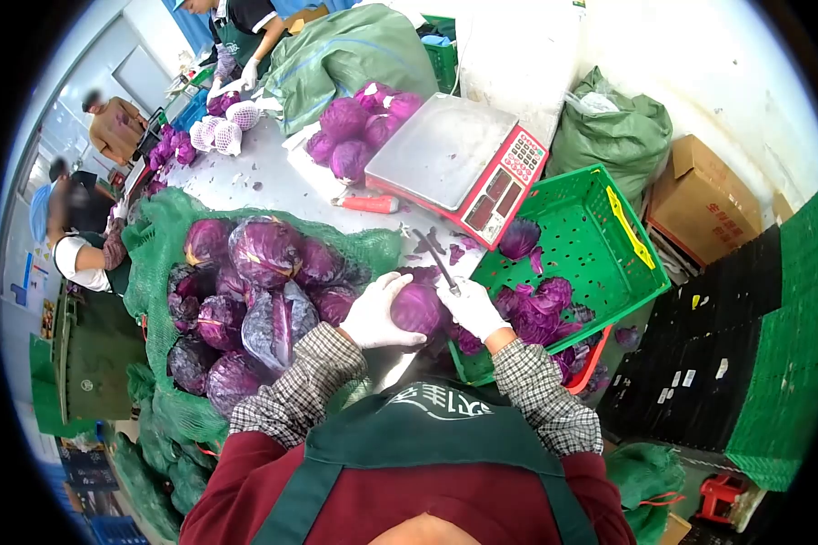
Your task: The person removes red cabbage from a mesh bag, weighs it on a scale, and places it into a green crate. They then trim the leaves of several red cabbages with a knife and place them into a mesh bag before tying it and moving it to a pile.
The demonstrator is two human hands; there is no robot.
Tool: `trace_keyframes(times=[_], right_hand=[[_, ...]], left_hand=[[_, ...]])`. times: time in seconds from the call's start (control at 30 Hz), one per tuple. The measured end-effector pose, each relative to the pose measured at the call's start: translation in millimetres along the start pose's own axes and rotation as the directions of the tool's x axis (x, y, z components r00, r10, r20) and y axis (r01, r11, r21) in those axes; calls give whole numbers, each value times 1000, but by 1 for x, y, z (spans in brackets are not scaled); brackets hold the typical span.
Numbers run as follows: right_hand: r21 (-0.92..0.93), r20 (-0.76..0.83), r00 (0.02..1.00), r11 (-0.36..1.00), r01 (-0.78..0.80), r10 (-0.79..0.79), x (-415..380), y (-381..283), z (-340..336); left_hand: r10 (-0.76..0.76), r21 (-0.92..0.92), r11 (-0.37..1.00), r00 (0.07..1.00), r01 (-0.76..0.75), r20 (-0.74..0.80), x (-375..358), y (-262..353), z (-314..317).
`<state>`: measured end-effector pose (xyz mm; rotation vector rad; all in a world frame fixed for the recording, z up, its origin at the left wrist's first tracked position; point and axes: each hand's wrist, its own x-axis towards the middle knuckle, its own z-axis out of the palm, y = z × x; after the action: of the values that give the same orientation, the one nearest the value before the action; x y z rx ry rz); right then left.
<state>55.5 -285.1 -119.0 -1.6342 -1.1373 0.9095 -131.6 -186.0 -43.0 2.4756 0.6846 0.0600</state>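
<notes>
My left hand (377, 313), in a white glove, is closed around the side of a red cabbage (417, 310) in front of my apron. At the cabbage's right side, my gloved right hand (473, 309) grips a knife (433, 257), its slim dark length pointing up and away from me. To my left, several red cabbages (264, 247) with dull outer leaves lie in an open green mesh sack (159, 241). Loose purple leaves (541, 313) fill the near end of a green crate (580, 204) on my right.
Beyond my hands are a red-framed scale (441, 150), a red-orange tool (370, 203) and a pile of trimmed cabbages (347, 121). Net-wrapped cabbages (227, 138) lie farther left. Other people (245, 36) work across the table. A cardboard box (704, 186) and dark stacked crates (691, 363) stand right.
</notes>
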Motion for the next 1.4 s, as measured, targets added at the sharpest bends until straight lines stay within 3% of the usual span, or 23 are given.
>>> trace_keyframes(times=[0.07,0.1,0.13,0.17,0.2,0.23,0.3,0.33,0.37,0.43,0.5,0.53,0.6,0.63,0.7,0.73,0.83,1.07,1.17,1.23,1.3,1.37,1.4], right_hand=[[-215,-105,981,967,140,-166,-2,-3,-4],[-324,-145,957,926,195,-253,-5,-10,-7],[-268,-235,962,961,74,-140,-7,-16,-13],[-318,-347,908,940,121,-235,-7,-6,-20],[-274,-379,911,960,60,-165,-12,-2,-34],[-199,-410,906,980,29,-110,-24,-1,-50],[-129,-483,876,989,-66,-5,-47,15,-80],[-160,-493,870,980,-118,24,-58,21,-95],[-550,-404,902,828,-107,-152,-61,74,-109],[-455,-485,843,890,-15,-233,-69,71,-106],[17,-443,895,998,67,-52,-65,-22,-86],[9,-357,932,997,77,-69,-63,-49,-79],[-79,-256,921,955,285,-295,-53,-97,-68],[-156,-225,842,871,467,-491,-48,-113,-63],[-147,-35,808,803,577,-587,-37,-116,-57],[-213,15,752,733,646,-659,-31,-110,-52],[-156,53,807,793,588,-588,-26,-114,-50],[-107,158,851,848,519,-501,-25,-116,-65],[-244,116,850,815,525,-513,-47,-130,-78],[-387,179,728,633,670,-661,-57,-106,-96],[-238,97,942,911,336,-322,-66,-91,-110],[-148,-54,970,963,226,-236,-62,-95,-104],[-127,-102,936,938,323,-336,-57,-107,-95]], left_hand=[[65,-79,995,997,-68,-41,1,-6,0],[49,-257,964,996,-68,-78,-2,-6,1],[-15,-455,890,998,-12,-56,-6,-5,0],[-76,-634,772,997,46,-21,-9,-2,-1],[-87,-779,627,995,25,-39,-13,-2,-4],[-127,-954,299,990,-15,-55,-15,0,1],[-167,-986,-136,983,-97,-74,-11,-17,14],[-167,-968,-238,985,-81,-41,-12,-1,1],[-182,-960,-264,982,-95,-47,-9,-2,-1],[-199,-943,-316,979,-101,-39,-4,-4,-4],[-178,-973,-182,978,-140,-107,1,-3,-7],[-159,-984,-98,978,-152,-135,2,0,-9],[-75,-982,13,980,-186,-186,6,5,-15],[-64,-982,80,982,-173,-179,5,8,-20],[-55,-965,210,983,-158,-173,-3,14,-32],[-48,-969,186,984,-162,-174,-5,20,-38],[-73,-978,174,988,-119,-133,-10,21,-45],[-130,-987,-133,989,-94,-76,-9,11,-30],[-221,-949,-298,974,-105,-39,-5,16,-36],[-317,-898,-415,948,-144,-6,-2,18,-43],[-347,-916,-337,933,-217,-94,0,11,-44],[-363,-954,-173,916,-247,-171,0,5,-38],[-359,-962,-19,899,-274,-249,1,6,-37]])
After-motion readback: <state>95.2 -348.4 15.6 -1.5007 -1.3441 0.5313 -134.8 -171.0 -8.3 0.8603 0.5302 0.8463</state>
